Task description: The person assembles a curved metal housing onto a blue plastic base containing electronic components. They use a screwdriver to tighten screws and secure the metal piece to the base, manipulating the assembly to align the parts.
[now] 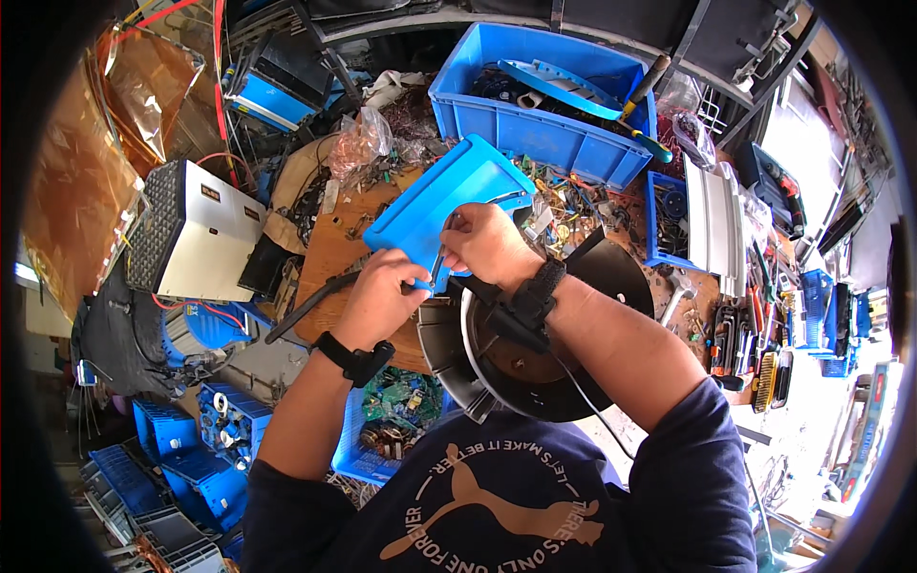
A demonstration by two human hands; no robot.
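Note:
A bright blue plastic cover with a raised rim lies tilted over the wooden bench in front of me. My left hand is closed on its near left corner, next to a small blue end piece. Over the cover's near right part, my right hand pinches a thin metallic piece that points down toward the left fingertips. Its kind I cannot make out, as the fingers hide most of it. Just below the right wrist sits a large black round drum-like part, with a grey ribbed ring beside it.
A big blue crate holding parts stands at the back. Loose scraps and wires cover the bench around the cover. A black hose lies left of my left hand. Nearer me is a blue bin of circuit boards; hand tools line the right.

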